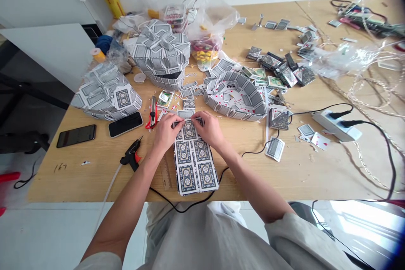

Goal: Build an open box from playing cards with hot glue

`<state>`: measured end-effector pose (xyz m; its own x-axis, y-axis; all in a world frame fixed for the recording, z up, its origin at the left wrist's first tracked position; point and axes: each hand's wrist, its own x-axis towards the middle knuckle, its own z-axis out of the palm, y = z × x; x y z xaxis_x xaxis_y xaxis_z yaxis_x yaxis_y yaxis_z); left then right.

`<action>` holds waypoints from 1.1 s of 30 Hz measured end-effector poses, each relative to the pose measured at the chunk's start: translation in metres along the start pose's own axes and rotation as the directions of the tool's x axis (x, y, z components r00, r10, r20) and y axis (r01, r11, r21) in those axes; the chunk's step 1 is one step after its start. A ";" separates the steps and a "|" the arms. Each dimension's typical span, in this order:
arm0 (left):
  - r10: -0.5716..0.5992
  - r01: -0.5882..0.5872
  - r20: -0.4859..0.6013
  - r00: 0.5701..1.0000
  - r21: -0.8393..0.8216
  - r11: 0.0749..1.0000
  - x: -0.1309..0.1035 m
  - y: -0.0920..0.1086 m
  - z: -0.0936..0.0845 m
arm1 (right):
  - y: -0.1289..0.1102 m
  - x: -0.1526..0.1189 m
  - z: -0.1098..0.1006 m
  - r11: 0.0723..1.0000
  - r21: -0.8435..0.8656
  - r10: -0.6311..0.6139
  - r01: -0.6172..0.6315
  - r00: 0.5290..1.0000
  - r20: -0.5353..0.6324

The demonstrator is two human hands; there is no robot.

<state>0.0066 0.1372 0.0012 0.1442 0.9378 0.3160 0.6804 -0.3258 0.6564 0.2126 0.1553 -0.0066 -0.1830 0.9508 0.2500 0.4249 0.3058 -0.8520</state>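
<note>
A long panel of patterned playing cards (187, 177) lies near the table's front edge. At its far end, my left hand (168, 130) pinches the left corner area with thumb and forefinger. Opposite it, my right hand (209, 128) holds the right side of the same end, fingers closed together. A card (189, 128) lies between the hands, flat on the panel. Just beyond them is a grey card (185, 113). To the left rest a red utility knife (153, 112) and a black glue gun (131, 155). A ruler (165, 173) lies beside the panel.
Card-built boxes (106, 93) (161, 52) stand at the back left, near two phones (76, 136) (125, 124). An open card tray (234, 97) sits behind my right hand. Card packs (286, 71), a power strip (337, 125) and cables lie right. A black cord crosses below the panel.
</note>
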 end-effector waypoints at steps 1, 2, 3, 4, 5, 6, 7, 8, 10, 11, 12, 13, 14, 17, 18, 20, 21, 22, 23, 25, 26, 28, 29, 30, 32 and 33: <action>0.003 -0.004 0.008 1.000 0.006 1.000 0.000 0.001 -0.001 | 0.000 0.001 0.000 1.000 0.004 0.016 -0.016 1.000 0.002; 0.007 -0.007 0.014 1.000 0.013 1.000 0.000 0.001 -0.001 | 0.000 0.003 0.000 0.999 0.009 0.033 -0.033 0.999 0.004; 0.009 -0.009 0.019 1.000 0.019 1.000 0.000 0.002 -0.002 | 0.000 0.004 0.000 0.998 0.015 0.053 -0.053 0.999 0.005; 0.011 -0.012 0.022 1.000 0.025 1.000 0.000 0.002 -0.002 | 0.001 0.006 0.001 0.997 0.022 0.073 -0.073 0.997 0.006; 0.012 -0.013 0.025 1.000 0.030 0.999 0.001 0.003 -0.003 | 0.001 0.008 0.002 0.995 0.032 0.092 -0.092 0.996 0.006; 0.013 -0.014 0.026 1.000 0.035 0.999 0.001 0.003 -0.003 | 0.002 0.009 0.003 0.993 0.042 0.111 -0.111 0.994 0.005; 0.014 -0.015 0.028 1.000 0.040 0.999 0.001 0.003 -0.003 | 0.003 0.011 0.005 0.990 0.055 0.128 -0.128 0.992 0.004; 0.015 -0.016 0.029 0.999 0.043 0.999 0.001 0.003 -0.003 | 0.004 0.012 0.007 0.987 0.069 0.144 -0.144 0.990 0.002; 0.014 -0.016 0.032 0.999 0.048 0.999 0.002 0.002 -0.003 | 0.007 0.014 0.011 0.979 0.104 0.174 -0.174 0.985 0.001; 0.014 -0.015 0.034 0.999 0.049 0.999 0.002 0.002 -0.003 | 0.009 0.015 0.012 0.974 0.124 0.189 -0.188 0.982 0.003; 0.013 -0.015 0.037 0.999 0.050 0.999 0.002 0.002 -0.003 | 0.011 0.016 0.013 0.968 0.147 0.202 -0.201 0.979 0.006; 0.012 -0.014 0.041 0.999 0.051 0.999 0.002 0.002 -0.003 | 0.013 0.016 0.014 0.962 0.171 0.215 -0.213 0.977 0.009; 0.010 -0.013 0.045 0.999 0.052 0.999 0.002 0.003 -0.003 | 0.016 0.017 0.014 0.954 0.196 0.227 -0.225 0.974 0.012; 0.002 -0.004 0.051 0.999 0.048 0.999 0.001 0.004 -0.002 | 0.022 0.019 0.013 0.930 0.264 0.259 -0.255 0.966 0.019; -0.002 0.000 0.051 0.999 0.043 0.999 0.001 0.004 -0.002 | 0.024 0.019 0.013 0.923 0.281 0.268 -0.262 0.963 0.020; -0.013 0.011 0.048 0.999 0.028 1.000 0.001 0.005 -0.003 | 0.025 0.019 0.012 0.913 0.304 0.280 -0.273 0.960 0.021; -0.019 0.019 0.045 0.999 0.017 1.000 0.001 0.005 -0.004 | 0.025 0.020 0.012 0.910 0.310 0.284 -0.277 0.959 0.024; -0.027 0.027 0.041 0.999 0.004 1.000 0.001 0.005 -0.004 | 0.025 0.020 0.013 0.908 0.313 0.286 -0.280 0.958 0.027; -0.036 0.036 0.035 0.999 -0.012 0.999 0.002 0.004 -0.004 | 0.025 0.020 0.013 0.906 0.315 0.288 -0.282 0.957 0.030; -0.059 0.060 0.020 0.998 -0.052 0.997 0.004 0.003 -0.004 | 0.024 0.020 0.012 0.905 0.314 0.289 -0.285 0.957 0.034; -0.075 0.075 0.010 0.997 -0.077 0.994 0.006 0.001 -0.003 | 0.023 0.020 0.012 0.906 0.314 0.290 -0.286 0.956 0.036; -0.121 0.118 -0.012 0.993 -0.133 0.984 0.009 -0.002 0.002 | 0.022 0.020 0.012 0.906 0.313 0.289 -0.286 0.957 0.037; -0.148 0.143 -0.021 0.989 -0.163 0.976 0.011 -0.004 0.005 | 0.022 0.020 0.011 0.906 0.313 0.288 -0.285 0.957 0.038; -0.176 0.168 -0.026 0.984 -0.193 0.967 0.013 -0.006 0.009 | 0.022 0.020 0.011 0.906 0.314 0.287 -0.284 0.957 0.039; -0.222 0.210 -0.023 0.975 -0.244 0.947 0.016 -0.009 0.017 | 0.022 0.020 0.011 0.906 0.314 0.284 -0.282 0.958 0.041; -0.239 0.227 -0.015 0.971 -0.264 0.938 0.017 -0.010 0.021 | 0.022 0.020 0.011 0.907 0.315 0.282 -0.281 0.958 0.041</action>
<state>0.0170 0.1593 -0.0145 -0.0336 0.9865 0.1605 0.4810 -0.1248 0.8678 0.2082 0.1800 -0.0253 -0.0915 0.9956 -0.0198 0.1573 -0.0052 -0.9875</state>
